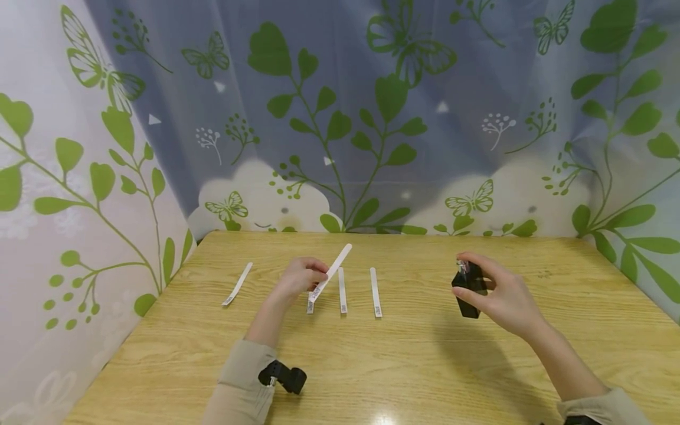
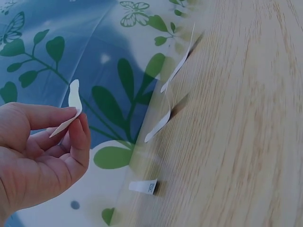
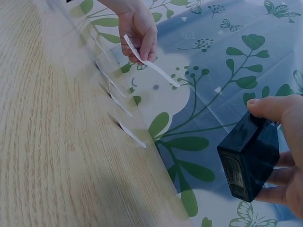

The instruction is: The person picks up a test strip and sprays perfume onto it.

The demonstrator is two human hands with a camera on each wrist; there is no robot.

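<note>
1. Four white paper strips (image 1: 375, 289) lie short of the wooden counter (image 1: 404, 366)'s back edge.
2. Left hand (image 1: 300, 276): fingers pinch a raised fifth strip (image 1: 338, 262).
3. Right hand (image 1: 502, 300), well apart: fingers clamp one black rectangular bottle (image 1: 468, 308).

The left arm wears a plain beige fabric sleeve (image 1: 239, 383), lightly creased, its cuff ending short of the bare left hand (image 1: 301, 276). A black wrist-worn device (image 1: 284, 374) with a blocky end and a small silvery metal piece (image 1: 273, 381) sits at that cuff. A matching beige right sleeve (image 1: 611, 406) shows a black part (image 1: 581, 420), cut off by the head view's lower edge.
</note>
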